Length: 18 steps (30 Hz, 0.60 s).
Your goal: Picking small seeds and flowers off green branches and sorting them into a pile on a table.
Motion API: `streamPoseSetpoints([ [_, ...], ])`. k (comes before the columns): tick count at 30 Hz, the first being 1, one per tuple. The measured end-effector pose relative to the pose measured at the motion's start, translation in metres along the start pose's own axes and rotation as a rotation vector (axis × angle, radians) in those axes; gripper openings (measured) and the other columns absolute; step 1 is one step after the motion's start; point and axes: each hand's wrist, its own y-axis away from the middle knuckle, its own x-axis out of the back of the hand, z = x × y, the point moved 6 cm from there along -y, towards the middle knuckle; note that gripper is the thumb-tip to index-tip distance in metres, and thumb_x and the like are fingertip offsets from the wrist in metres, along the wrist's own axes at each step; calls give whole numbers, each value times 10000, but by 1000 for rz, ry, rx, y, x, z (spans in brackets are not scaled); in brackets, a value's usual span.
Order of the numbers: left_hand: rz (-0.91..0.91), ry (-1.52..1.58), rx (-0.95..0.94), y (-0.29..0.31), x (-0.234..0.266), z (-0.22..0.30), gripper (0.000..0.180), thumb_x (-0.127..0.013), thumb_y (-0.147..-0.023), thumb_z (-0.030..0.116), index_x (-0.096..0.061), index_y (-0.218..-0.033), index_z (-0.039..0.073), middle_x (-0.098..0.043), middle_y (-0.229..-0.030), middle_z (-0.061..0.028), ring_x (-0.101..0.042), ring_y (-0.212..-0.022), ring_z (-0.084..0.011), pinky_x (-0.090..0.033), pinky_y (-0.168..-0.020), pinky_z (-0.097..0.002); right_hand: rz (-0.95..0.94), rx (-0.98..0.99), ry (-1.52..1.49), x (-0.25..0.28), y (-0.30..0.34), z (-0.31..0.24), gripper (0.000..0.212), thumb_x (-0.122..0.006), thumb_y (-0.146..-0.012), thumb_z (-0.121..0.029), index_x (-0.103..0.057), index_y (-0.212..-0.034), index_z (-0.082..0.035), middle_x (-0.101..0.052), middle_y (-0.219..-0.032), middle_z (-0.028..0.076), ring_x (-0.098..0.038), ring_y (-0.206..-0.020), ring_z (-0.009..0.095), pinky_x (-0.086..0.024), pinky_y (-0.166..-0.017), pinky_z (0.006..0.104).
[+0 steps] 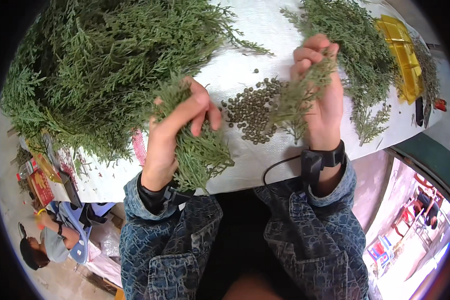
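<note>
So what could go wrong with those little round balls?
The green sprig in the right hand is close to the pile of little balls, so it might brush and scatter some. Being round, a few could roll off the white sheet. The leafy bunch in the left hand might knock some too.

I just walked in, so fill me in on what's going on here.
A person holds a leafy green bunch in the left hand and a smaller sprig in the right hand. Between the hands, a pile of small round brown pieces lies on the white table covering. A large green heap sits at the left, a smaller heap at the right.
</note>
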Motion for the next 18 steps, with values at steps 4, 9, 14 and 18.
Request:
streamPoseSetpoints([
  [4,-250,-108,86,6,-11,1,106,-610,-857,94,-577,-775,34,-611,-622,-58,-559,-518,-90,-421,-483,-211,46,-57,24,-5,3,16,233,-443,-968,-324,-471,-1027,-100,-516,-957,-26,-495,-832,107,-483,-833,279],
  [9,-349,-247,48,15,-29,0,144,-738,-753,9,-675,-881,-13,-664,-752,-56,-602,-601,-90,-471,-550,-217,128,-44,265,-9,8,25,347,-434,-960,-406,-452,-1136,-108,-453,-1105,-8,-489,-983,120,-463,-871,264],
  [14,-290,-338,-181,13,-38,0,244,-735,-754,11,-606,-960,-1,-639,-971,-87,-575,-685,-65,-466,-545,-180,-46,37,363,-20,8,27,362,-509,-935,-412,-421,-1152,-135,-472,-1212,71,-488,-1180,240,-405,-1036,387],
  [18,-227,-250,-73,13,-34,-7,391,-747,-730,-31,-527,-1050,14,-633,-970,-65,-579,-696,-65,-479,-570,-195,-195,-36,299,-29,8,39,310,-605,-890,-376,-432,-1000,-144,-480,-1173,71,-481,-1191,232,-371,-1069,391],
])
